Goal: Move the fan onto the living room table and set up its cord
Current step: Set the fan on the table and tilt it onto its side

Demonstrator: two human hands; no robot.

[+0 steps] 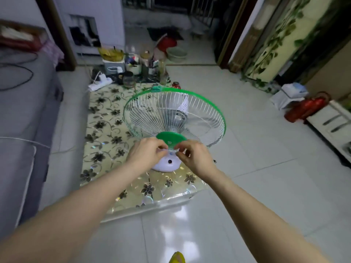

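The fan point(173, 114) has a white wire cage, a green rim and a green centre cap. Its white base point(167, 164) stands on the low table point(106, 118), which is covered with a flowered cloth, near the front right corner. The cage hangs out past the table's right edge. My left hand point(146, 151) and my right hand point(193, 155) meet just above the base, below the green cap, with fingers pinched on something small and white there. I cannot tell whether it is the cord. A short dark bit shows at the right by my right wrist.
A white power strip point(99, 83) lies at the table's far left, beside a kettle point(127, 78), jars and boxes at the far end. A grey sofa point(22, 114) runs along the left. A red fire extinguisher point(305, 109) and a white cabinet stand on the tiled floor at the right.
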